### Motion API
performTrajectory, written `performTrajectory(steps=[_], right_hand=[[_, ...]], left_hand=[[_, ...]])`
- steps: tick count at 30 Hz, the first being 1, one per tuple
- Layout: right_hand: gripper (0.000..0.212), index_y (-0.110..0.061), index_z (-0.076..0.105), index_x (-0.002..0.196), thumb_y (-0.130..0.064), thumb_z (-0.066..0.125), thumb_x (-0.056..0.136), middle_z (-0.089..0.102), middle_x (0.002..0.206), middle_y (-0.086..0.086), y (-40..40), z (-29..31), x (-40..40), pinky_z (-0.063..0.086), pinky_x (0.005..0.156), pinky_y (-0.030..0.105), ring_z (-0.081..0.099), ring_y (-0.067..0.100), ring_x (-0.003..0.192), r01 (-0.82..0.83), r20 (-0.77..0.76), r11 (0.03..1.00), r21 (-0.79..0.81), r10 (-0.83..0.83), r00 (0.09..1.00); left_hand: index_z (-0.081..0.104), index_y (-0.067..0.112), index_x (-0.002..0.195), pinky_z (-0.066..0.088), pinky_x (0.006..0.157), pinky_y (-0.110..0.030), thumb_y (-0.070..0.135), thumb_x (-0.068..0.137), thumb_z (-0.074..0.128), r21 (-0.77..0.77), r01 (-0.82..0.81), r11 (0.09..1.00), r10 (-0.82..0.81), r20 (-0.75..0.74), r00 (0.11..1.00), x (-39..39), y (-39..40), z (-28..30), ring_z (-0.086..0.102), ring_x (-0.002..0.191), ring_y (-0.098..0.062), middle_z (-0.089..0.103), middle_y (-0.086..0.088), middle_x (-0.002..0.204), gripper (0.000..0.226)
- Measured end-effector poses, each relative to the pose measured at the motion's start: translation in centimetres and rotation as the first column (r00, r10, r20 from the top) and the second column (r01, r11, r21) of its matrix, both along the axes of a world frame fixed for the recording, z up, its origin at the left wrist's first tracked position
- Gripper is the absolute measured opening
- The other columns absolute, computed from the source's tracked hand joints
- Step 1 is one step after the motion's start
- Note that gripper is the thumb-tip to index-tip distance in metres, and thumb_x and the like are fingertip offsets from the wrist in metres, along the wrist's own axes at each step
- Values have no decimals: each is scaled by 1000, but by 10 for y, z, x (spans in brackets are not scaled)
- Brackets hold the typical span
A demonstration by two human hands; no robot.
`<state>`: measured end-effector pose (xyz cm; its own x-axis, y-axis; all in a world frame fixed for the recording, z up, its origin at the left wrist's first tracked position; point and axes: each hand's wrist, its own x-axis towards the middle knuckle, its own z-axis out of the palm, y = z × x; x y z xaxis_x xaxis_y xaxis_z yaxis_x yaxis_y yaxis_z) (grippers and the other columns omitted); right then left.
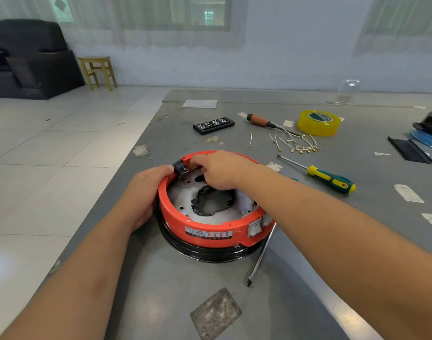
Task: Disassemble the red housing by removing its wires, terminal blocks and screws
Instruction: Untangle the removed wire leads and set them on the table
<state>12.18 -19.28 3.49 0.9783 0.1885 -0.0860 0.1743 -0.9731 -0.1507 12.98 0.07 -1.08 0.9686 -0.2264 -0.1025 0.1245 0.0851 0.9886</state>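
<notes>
The round red housing (pixel 210 238) sits upside down on a black ring on the grey table, its white inner plate with a dark central hole facing up. My left hand (pixel 143 192) grips the housing's left wall from outside. My right hand (pixel 217 170) reaches over the far rim, fingers pinched on a black terminal block (pixel 179 167) set in the far-left wall. Two white rocker switches (pixel 255 228) sit in the near-right wall. Several removed white wires (pixel 293 143) with brass terminals lie on the table beyond the housing.
A green-yellow screwdriver (pixel 330 179) lies to the right, a wooden-handled screwdriver (pixel 261 121) and a black bit case (pixel 213 125) farther back. A yellow tape roll (pixel 319 122) stands at back right. A thin metal rod (pixel 261 258) leans by the housing. The table's left edge runs close to my left arm.
</notes>
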Motion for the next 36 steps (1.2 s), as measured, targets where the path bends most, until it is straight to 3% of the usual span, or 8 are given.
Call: performTrajectory(steps=[4, 10, 15, 20, 26, 31, 36], right_hand=[[32, -35, 55, 120, -15, 46, 97, 59, 96, -1, -3, -3, -1, 45, 70, 38, 56, 27, 89, 5, 41, 1000, 24, -6, 999], [4, -31, 57, 101, -28, 56, 99, 57, 92, -8, -11, -6, -3, 41, 74, 33, 55, 21, 89, -60, 110, 995, 79, 51, 993], [11, -30, 57, 96, -20, 55, 99, 59, 96, -9, -8, -1, -2, 44, 80, 32, 54, 19, 93, -73, 41, 993, 88, 70, 997], [10, -23, 54, 97, -16, 49, 102, 56, 92, -7, -6, 0, -3, 38, 75, 32, 53, 21, 90, -116, 9, 992, 52, 116, 993], [7, -24, 50, 101, -20, 46, 105, 50, 83, -9, -10, 2, -14, 34, 64, 33, 50, 21, 83, -148, 86, 988, -47, 152, 985], [6, -24, 48, 101, -24, 44, 105, 57, 93, -1, -15, 11, -29, 44, 72, 38, 54, 26, 88, -121, 119, 983, -139, 138, 983], [12, -16, 60, 106, -23, 51, 105, 52, 107, 3, -38, 23, -43, 40, 91, 35, 48, 19, 100, -159, 235, 982, 106, 131, 963]], left_hand=[[76, 4, 101, 54, 85, -42, 21, 101, 61, 4, 4, 1000, -4, 3, 1000, -1, 1, -1, 65, 88, -32, 71, -24, 95, 23], [78, 7, 93, 56, 84, -40, 20, 101, 61, 5, -9, 1000, 9, 4, 1000, -2, 0, 0, 68, 85, -30, 74, -20, 91, 23], [75, 2, 102, 52, 89, -43, 21, 102, 61, -6, -14, 1000, 14, 3, 1000, -3, -1, -1, 64, 90, -33, 70, -25, 98, 23], [73, 0, 106, 49, 92, -46, 20, 102, 61, -22, -27, 999, 27, 0, 1000, -4, -2, 0, 61, 93, -34, 68, -27, 101, 23], [72, -2, 112, 51, 88, -43, 19, 102, 60, -35, -13, 999, 13, 12, 1000, -4, -1, -1, 62, 92, -33, 68, -27, 102, 26], [69, -12, 118, 51, 99, -50, 19, 102, 60, -42, -14, 999, 15, 23, 1000, -2, -1, -4, 63, 97, -35, 68, -39, 113, 35], [73, -6, 115, 52, 103, -54, 22, 101, 62, -12, -18, 1000, 19, 32, 999, -1, 0, -6, 68, 95, -35, 70, -35, 116, 34]])
